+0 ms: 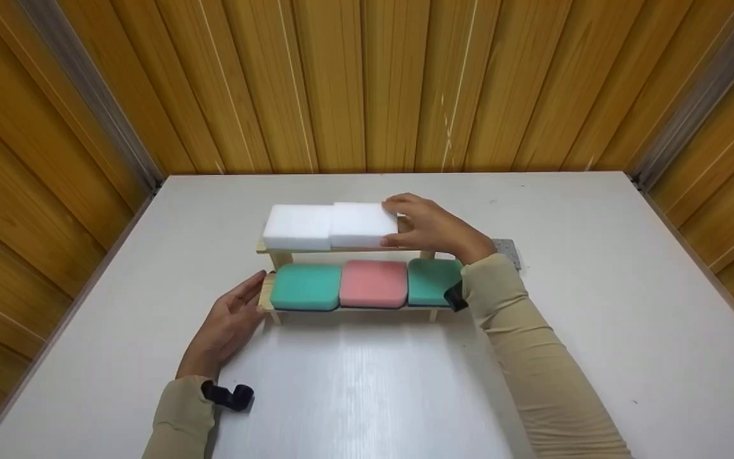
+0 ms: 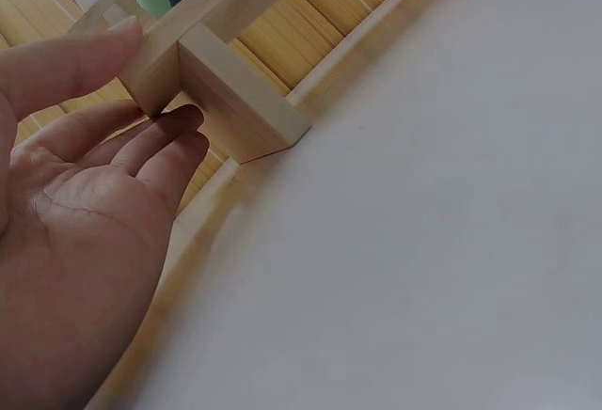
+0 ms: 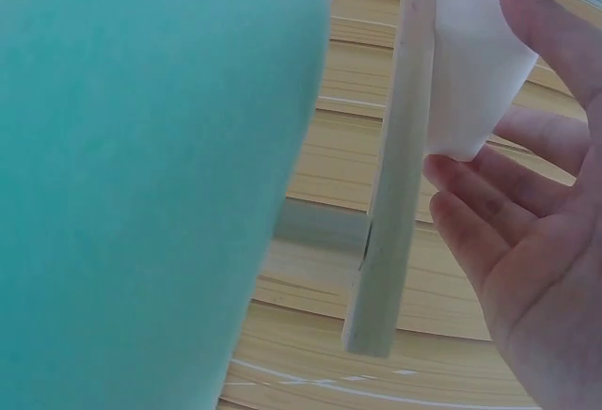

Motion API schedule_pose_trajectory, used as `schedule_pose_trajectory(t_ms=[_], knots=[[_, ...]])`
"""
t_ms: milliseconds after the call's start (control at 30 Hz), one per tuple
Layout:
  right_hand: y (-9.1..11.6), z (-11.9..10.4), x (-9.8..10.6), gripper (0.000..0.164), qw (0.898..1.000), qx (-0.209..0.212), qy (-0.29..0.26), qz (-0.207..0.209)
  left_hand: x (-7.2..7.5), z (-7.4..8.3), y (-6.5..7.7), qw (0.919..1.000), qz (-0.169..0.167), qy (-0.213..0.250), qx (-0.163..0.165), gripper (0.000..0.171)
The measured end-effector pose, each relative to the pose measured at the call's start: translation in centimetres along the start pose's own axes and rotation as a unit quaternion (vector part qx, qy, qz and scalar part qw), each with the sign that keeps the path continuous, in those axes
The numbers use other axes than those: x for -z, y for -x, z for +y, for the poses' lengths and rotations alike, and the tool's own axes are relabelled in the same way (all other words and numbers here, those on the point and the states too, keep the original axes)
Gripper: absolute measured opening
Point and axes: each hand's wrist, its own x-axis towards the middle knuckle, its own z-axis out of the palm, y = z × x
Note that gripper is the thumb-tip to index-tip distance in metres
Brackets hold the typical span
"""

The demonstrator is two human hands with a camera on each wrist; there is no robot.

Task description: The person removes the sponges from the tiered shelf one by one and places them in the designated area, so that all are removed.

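Note:
A two-step wooden rack (image 1: 266,292) stands on the white table. On its upper step two white sponge blocks (image 1: 297,226) lie side by side, slightly overlapping. My right hand (image 1: 434,224) holds the right white sponge (image 1: 364,224) by its right end, thumb at the near side and fingers at the far side. On the lower step sit a green sponge (image 1: 306,287), a pink sponge (image 1: 373,284) and another green sponge (image 1: 432,280), partly hidden by my right wrist. My left hand (image 1: 230,325) grips the lower step's left end, thumb above and fingers beneath in the left wrist view.
A grey speckled flat piece (image 1: 508,254) lies right of the rack, partly behind my right wrist. Wood-patterned corrugated walls (image 1: 392,89) rise behind the table (image 1: 596,287) and at both sides.

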Motion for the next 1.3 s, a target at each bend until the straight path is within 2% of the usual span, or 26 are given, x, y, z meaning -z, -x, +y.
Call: schedule_pose_trajectory(t_ms=[233,600,833,1300], knots=[[0.4,0.0,0.2,0.058,1.0,-0.005,-0.01,0.012,0.1,0.0,0.0,0.9999,-0.009,-0.003,0.003,0.073],[1.0,0.4,0.7,0.068,1.0,-0.009,-0.01,0.007,0.2,0.0,0.0,0.9999,-0.008,-0.007,0.004,0.074],[1.4,0.8,1.1,0.064,1.0,0.003,0.006,0.013,0.0,0.1,-0.2,0.9997,-0.004,0.021,0.008,0.077],[2.7,1.9,2.0,0.065,1.0,-0.014,-0.008,0.014,0.0,0.1,-0.1,0.9999,0.0,0.014,0.007,0.075]])
